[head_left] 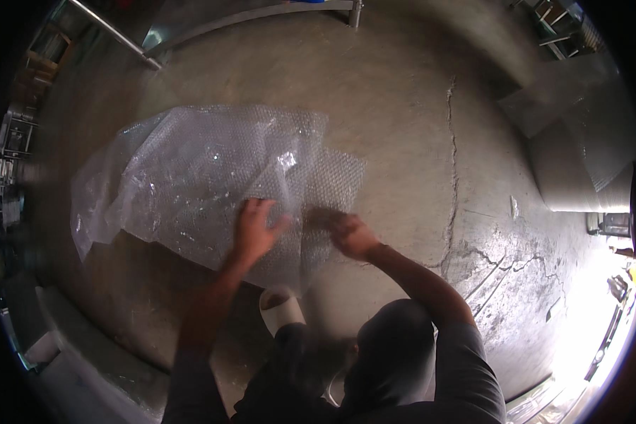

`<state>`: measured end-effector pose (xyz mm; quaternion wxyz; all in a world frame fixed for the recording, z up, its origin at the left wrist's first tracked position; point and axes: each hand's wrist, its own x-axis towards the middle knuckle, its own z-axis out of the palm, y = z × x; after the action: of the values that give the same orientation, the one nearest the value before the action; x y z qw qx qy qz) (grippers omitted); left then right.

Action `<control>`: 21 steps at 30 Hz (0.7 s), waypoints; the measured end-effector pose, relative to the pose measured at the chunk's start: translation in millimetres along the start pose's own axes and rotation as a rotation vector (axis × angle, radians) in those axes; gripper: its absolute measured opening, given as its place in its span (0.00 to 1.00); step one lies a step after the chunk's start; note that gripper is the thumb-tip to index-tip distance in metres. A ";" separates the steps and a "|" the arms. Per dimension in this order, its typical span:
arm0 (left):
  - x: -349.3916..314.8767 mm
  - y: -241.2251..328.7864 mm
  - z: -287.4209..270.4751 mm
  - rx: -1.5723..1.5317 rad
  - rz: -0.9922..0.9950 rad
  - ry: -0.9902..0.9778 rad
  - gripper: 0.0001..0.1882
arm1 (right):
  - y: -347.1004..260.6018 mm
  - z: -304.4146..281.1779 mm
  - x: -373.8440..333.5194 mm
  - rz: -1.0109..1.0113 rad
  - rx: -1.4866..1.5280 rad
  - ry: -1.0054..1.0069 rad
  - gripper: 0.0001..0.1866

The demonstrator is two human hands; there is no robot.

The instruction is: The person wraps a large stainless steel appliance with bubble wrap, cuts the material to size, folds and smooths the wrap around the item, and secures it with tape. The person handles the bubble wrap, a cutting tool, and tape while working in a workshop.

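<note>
A sheet of clear bubble wrap point(191, 162) lies spread on the floor in front of me, creased and overlapping at its right part. My left hand point(254, 233) is over its near edge, open, with fingers and thumb apart and nothing in them. To its right, my right hand point(355, 237) is at the sheet's right part, fingers curled in. A dark blurred patch shows beside those fingertips; whether it is a shadow or a held thing is unclear.
Cracked concrete floor point(417, 141) surrounds the sheet. A big roll of wrap point(569, 166) stands at the right. Metal frame legs point(355, 14) are at the far side. A white shoe point(281, 311) is just below the sheet. Bright light falls at the lower right.
</note>
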<state>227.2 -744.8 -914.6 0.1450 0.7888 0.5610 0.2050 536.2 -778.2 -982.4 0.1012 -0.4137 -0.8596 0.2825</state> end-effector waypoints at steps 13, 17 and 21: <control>-10.4 23.7 84.0 -0.128 -0.241 0.225 0.13 | 63.4 -43.4 56.9 0.306 -0.266 0.023 0.35; -22.7 36.1 70.3 -0.296 -0.325 0.475 0.09 | 60.1 -42.6 57.8 0.329 -0.261 0.039 0.34; -47.0 60.8 44.5 -0.198 -0.232 0.520 0.12 | 68.0 -51.8 66.1 0.376 -0.221 0.044 0.33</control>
<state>285.6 -809.1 -933.1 0.0951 0.6227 0.6429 0.4357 559.7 -672.7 -982.5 0.0196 -0.5812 -0.7908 0.1911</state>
